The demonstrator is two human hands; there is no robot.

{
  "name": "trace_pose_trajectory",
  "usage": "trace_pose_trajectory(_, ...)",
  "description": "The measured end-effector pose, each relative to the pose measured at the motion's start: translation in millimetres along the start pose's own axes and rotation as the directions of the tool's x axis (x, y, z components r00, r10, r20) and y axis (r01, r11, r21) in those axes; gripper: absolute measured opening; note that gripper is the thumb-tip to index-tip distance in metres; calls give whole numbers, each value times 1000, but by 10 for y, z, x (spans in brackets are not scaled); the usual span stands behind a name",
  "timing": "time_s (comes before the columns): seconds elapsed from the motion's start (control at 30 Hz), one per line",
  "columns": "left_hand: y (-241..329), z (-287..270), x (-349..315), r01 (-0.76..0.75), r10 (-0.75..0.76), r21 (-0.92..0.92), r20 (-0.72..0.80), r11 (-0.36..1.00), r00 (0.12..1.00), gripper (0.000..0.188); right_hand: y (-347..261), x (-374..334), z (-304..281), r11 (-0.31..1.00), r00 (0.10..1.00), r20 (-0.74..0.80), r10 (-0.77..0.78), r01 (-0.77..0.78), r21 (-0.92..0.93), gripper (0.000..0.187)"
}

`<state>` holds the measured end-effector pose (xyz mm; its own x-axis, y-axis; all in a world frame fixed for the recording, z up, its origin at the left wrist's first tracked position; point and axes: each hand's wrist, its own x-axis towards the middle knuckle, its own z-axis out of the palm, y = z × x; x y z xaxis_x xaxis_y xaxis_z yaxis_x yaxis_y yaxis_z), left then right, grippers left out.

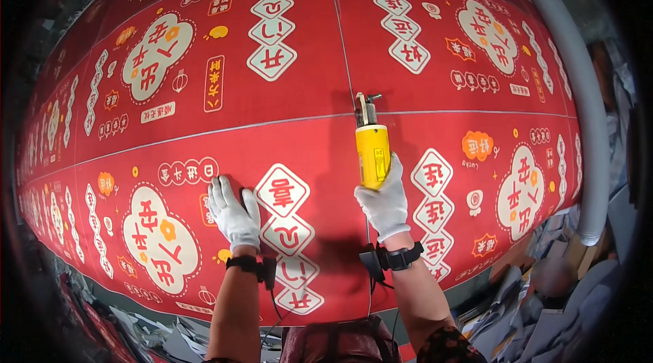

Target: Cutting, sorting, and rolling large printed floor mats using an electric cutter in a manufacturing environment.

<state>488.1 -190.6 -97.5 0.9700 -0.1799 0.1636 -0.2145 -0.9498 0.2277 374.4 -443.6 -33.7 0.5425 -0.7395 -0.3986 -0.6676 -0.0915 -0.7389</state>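
A large red printed sheet spreads under both hands, marked with white and orange designs and divided by thin pale lines. My right hand in a white glove is wrapped round a yellow handheld electric cutter. The cutter's metal head points away from me and sits where a lengthwise pale line meets a crosswise one. My left hand, also gloved in white, lies flat on the sheet to the left, fingers stretched out, holding nothing. Black straps with small wired boxes circle both wrists.
A thick grey tube runs along the right side, bending past the sheet's edge. Piles of grey and white offcuts lie beyond the sheet at the lower right, with more scraps at the lower left.
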Motion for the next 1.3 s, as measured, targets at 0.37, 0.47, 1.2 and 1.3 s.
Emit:
trace_pose_trajectory(0.37, -23, 14, -2, 33, -36, 36, 83, 999, 996, 60, -617, 980, 176, 999, 1000, 26, 8, -9, 35, 88)
trace_pose_trajectory(0.47, 15, -33, 11, 55, -58, 25, 120, 998, 991, 61, -870, 1240, 172, 999, 999, 40, 26, -26, 19, 87)
trace_pose_trajectory(1.2, -5, -22, -29, 55, -48, -53, 126, 997, 991, 68, -1279, 999, -284, 616, 927, -31, -375, 274, 739, 61)
trace_pose_trajectory(1.3, 21, -23, -4, 52, -33, -149, 130, 987, 991, 70, -906, -107, -592, 673, 943, -34, -331, 261, 692, 66)
